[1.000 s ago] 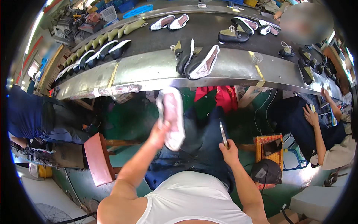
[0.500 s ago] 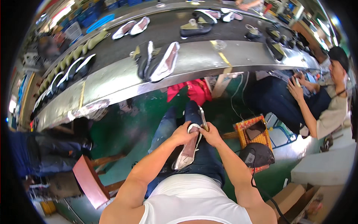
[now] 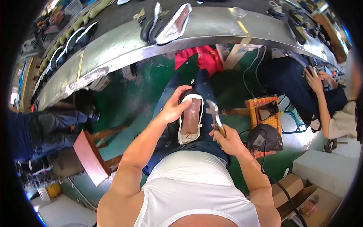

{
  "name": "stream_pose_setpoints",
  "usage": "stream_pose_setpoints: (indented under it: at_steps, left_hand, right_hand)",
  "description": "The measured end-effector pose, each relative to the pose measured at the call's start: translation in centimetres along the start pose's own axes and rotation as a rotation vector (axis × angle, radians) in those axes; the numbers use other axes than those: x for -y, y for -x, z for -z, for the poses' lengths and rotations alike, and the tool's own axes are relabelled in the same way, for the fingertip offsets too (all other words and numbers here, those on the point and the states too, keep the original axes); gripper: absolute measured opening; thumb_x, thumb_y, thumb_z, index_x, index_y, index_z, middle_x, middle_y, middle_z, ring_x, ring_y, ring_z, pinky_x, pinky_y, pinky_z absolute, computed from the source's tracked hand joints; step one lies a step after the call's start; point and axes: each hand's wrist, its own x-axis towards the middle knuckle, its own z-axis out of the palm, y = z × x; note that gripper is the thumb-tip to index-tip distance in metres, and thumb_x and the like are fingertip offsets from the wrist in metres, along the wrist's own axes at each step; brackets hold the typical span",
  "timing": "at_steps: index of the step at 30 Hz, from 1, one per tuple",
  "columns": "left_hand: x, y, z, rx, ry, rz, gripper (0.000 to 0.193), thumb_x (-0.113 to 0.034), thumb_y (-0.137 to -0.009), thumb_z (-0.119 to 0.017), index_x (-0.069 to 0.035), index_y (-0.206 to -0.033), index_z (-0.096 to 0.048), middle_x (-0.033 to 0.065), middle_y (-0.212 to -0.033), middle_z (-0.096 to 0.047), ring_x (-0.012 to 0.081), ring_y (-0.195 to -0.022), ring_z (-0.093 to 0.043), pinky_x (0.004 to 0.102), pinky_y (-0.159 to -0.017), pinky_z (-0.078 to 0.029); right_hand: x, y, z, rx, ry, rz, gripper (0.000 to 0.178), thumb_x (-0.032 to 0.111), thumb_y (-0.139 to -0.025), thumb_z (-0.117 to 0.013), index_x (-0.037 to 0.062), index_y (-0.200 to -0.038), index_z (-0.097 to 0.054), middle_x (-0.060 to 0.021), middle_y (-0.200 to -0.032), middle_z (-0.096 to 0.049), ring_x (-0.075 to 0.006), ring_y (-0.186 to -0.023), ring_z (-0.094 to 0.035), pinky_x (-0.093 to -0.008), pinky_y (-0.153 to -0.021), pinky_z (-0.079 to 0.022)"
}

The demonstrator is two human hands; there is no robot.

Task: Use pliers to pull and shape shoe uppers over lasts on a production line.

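A shoe (image 3: 192,117) rests upside down on my thighs, with a brown insole board and a white folded-over edge facing up. My left hand (image 3: 174,106) is closed around its far end, thumb on the underside and fingers round the dark outer side. To the right of the shoe, my right hand (image 3: 228,140) grips a pair of metal pliers (image 3: 216,119) by the handles. The head of the pliers points away from me, apart from the shoe.
Ahead runs a metal-edged conveyor (image 3: 113,51) carrying several shoes (image 3: 172,26). A wooden stool (image 3: 90,157) stands left. At right are a woven-topped seat (image 3: 261,104) with a phone (image 3: 267,111) and dark cap (image 3: 265,137), a seated co-worker (image 3: 332,109), and cardboard boxes (image 3: 289,191).
My right hand has moved with the pliers away from the shoe, toward the right and nearer me. The shoe now lies straighter, its underside more exposed. The view has tilted downward.
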Motion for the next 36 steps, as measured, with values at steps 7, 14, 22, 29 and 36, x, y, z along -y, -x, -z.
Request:
stream_pose_setpoints:
  at_steps: [7,14,22,29,36]
  left_hand:
    - [0.6,2.8,0.8,-0.051,-0.024,0.005,0.05,-0.019,-0.099,-0.054,-0.009,-0.143,-0.035,0.0074,-0.132,-0.047,0.0159,-0.121,-0.045,0.0321,-0.106,-0.035]
    - [1.2,4.0,2.6,0.013,-0.103,-0.031,0.045,-0.021,-0.102,-0.048,-0.013,-0.145,-0.037,0.0048,-0.129,-0.051,0.0134,-0.119,-0.047,0.0311,-0.105,-0.036]
    - [-0.2,4.7,2.8,-0.07,-0.185,0.035,0.042,-0.021,-0.1,-0.053,-0.012,-0.14,-0.044,0.0076,-0.13,-0.052,0.0184,-0.12,-0.05,0.0316,-0.104,-0.038]
    - [2.7,4.8,4.1,-0.114,0.141,0.035,0.042,-0.012,-0.098,-0.054,-0.012,-0.14,-0.046,0.002,-0.121,-0.057,0.0126,-0.113,-0.051,0.0298,-0.102,-0.04]
    - [1.1,6.2,4.1,-0.054,0.336,0.068,0.043,-0.011,-0.097,-0.057,-0.01,-0.138,-0.047,0.0028,-0.122,-0.056,0.0119,-0.114,-0.051,0.0287,-0.101,-0.04]
  right_hand:
    - [0.9,-1.1,-3.0,0.245,-0.128,-0.064,0.029,0.01,-0.099,-0.049,-0.0049,-0.123,-0.053,-0.007,-0.101,-0.063,-0.0106,-0.075,-0.055,-0.0265,-0.068,-0.05]
    - [1.2,-1.9,-4.2,0.323,-0.637,-0.125,0.026,0.01,-0.098,-0.052,-0.002,-0.12,-0.057,-0.006,-0.098,-0.065,-0.0119,-0.084,-0.06,-0.0259,-0.071,-0.05]
    - [1.7,-4.1,-3.9,0.346,-0.276,-0.133,0.022,0.013,-0.098,-0.054,-0.0031,-0.113,-0.057,-0.0075,-0.094,-0.065,-0.0157,-0.08,-0.063,-0.0327,-0.07,-0.053]
    - [-1.0,-6.9,-5.5,0.068,0.398,0.244,0.023,0.017,-0.094,-0.059,-0.0023,-0.106,-0.059,-0.0205,-0.084,-0.065,-0.0368,-0.077,-0.064,-0.0426,-0.07,-0.05]
    - [2.2,-4.1,-4.8,0.034,0.589,0.291,0.022,0.014,-0.092,-0.059,-0.002,-0.107,-0.056,-0.0264,-0.094,-0.064,-0.0447,-0.089,-0.061,-0.0478,-0.076,-0.049]
